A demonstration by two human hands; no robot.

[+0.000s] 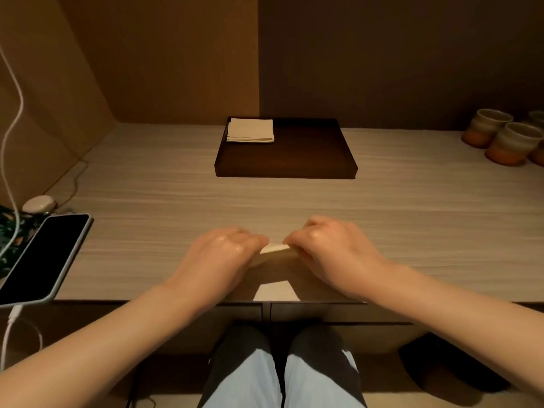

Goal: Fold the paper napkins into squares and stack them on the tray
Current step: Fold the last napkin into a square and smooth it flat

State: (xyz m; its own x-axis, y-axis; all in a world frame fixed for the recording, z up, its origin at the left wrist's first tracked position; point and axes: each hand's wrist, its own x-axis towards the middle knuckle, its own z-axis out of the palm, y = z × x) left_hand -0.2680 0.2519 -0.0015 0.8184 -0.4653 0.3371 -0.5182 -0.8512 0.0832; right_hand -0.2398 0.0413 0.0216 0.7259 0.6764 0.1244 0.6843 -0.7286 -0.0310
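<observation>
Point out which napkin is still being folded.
The napkin pinched between both hands at the table's near edge; the others lie folded and stacked in the tray's far-left corner.

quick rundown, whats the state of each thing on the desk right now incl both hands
napkin: on the desk near the front edge, being folded, mostly hidden by the hands
left hand: fingers pinching the napkin
right hand: fingers pinching the napkin
napkin stack: folded square, in the tray's far left corner
tray: otherwise bare
phone: screen dark, cable plugged in
cups: upright, grouped far right
</observation>
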